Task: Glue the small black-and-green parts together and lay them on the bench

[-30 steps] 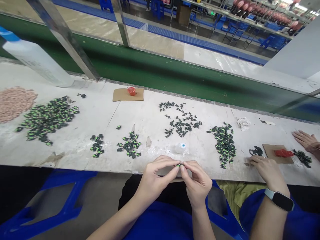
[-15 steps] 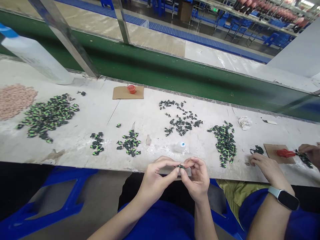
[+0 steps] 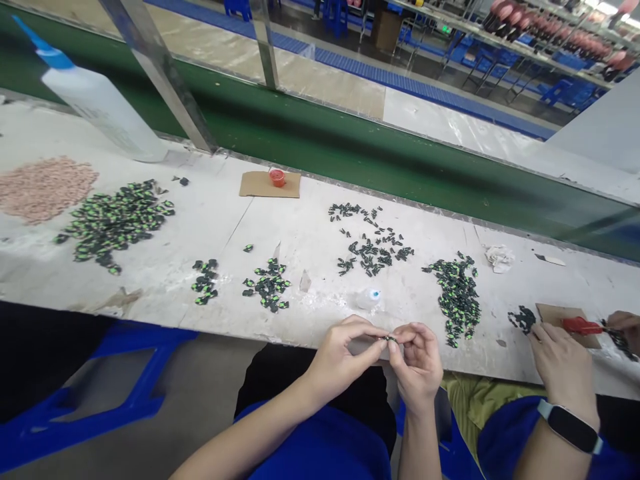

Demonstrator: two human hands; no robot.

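Observation:
Just over the table's front edge, my left hand (image 3: 345,357) and my right hand (image 3: 416,360) pinch one small black-and-green piece (image 3: 389,339) between their fingertips. Its details are too small to make out. Behind my hands sits a small white bottle with a blue tip (image 3: 369,298). Small dark pieces (image 3: 373,255) lie scattered beyond the bottle. A pile of black-and-green pieces (image 3: 457,297) is to the right, and a smaller cluster (image 3: 269,285) is to the left.
On the left are a large pile of black-and-green pieces (image 3: 117,220), pinkish pieces (image 3: 47,190) and a large white bottle (image 3: 107,110). A red cup (image 3: 277,177) sits on cardboard (image 3: 260,185). At right, a co-worker's hand (image 3: 563,357) is near a red object (image 3: 581,325).
The view has shifted slightly. Both my hands still pinch the small piece, now a little further right relative to the small bottle. The co-worker's near hand has moved toward the cardboard.

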